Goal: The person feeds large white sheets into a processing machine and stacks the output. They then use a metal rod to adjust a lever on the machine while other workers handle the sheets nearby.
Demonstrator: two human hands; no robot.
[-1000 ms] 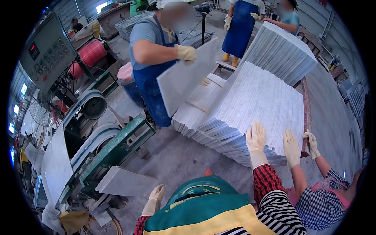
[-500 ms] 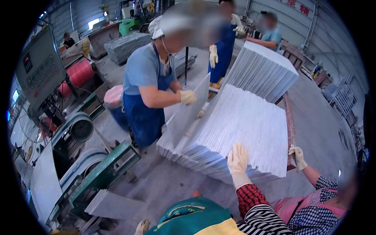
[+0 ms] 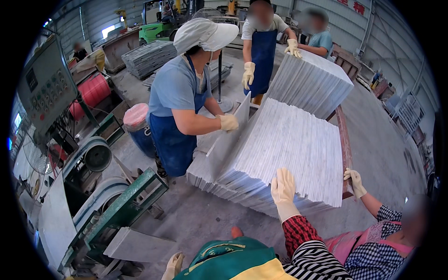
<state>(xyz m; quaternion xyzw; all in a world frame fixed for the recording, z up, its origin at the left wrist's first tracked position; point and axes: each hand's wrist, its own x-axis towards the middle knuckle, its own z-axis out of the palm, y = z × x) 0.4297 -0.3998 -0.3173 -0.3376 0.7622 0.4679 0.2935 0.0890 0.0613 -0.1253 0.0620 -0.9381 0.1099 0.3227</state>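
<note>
My right hand point(image 3: 283, 190), in a cream rubber glove below a red checked cuff, lies flat with fingers stretched out on the near edge of a wide stack of pale grey stone slabs point(image 3: 289, 144). The slabs stand on edge, packed side by side. Low in the picture, my gloved left hand point(image 3: 173, 267) hangs beside my green and yellow apron point(image 3: 233, 259). Only part of it shows, and I cannot make out its fingers. Across the stack's left side, a co-worker in a blue apron point(image 3: 172, 140) grips an upright slab point(image 3: 231, 133) with a gloved hand.
A taller slab stack point(image 3: 310, 81) stands behind, with two people beside it. At right, a person's gloved hand point(image 3: 356, 183) touches a reddish-brown rail point(image 3: 344, 154). A green machine frame point(image 3: 123, 205) and control panel point(image 3: 46, 84) are at left. A loose slab point(image 3: 135, 245) lies near my left.
The co-worker's slab has moved lower and closer against the stack. Another person's hand now rests on the taller stack. Slightly more of my left hand shows; my right hand stays put.
</note>
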